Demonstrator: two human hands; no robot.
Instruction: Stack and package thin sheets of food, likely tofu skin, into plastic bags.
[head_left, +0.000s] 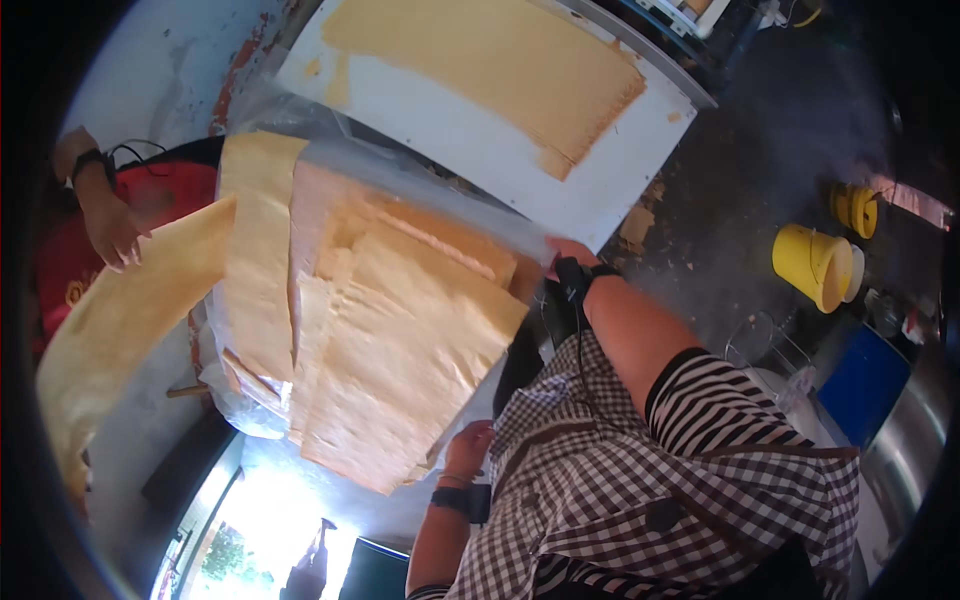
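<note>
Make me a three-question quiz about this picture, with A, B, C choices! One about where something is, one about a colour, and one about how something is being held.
1. Where is the yellow bucket?
A. On the dark floor at the right
B. On the white board
C. In someone's hand

2. What colour is the co-worker's clothing at the left edge?
A. Green
B. Red
C. White

3. How is the stack of tan sheets?
A. Rolled up in the bucket
B. Lying alone on the floor
C. Held at its edges by two hands

Answers:
1 A: the yellow bucket stands on the dark floor.
2 B: red cloth shows behind the co-worker's hand.
3 C: the left hand is at the near edge of the stack of tan sheets and the right hand at its far corner.
</note>
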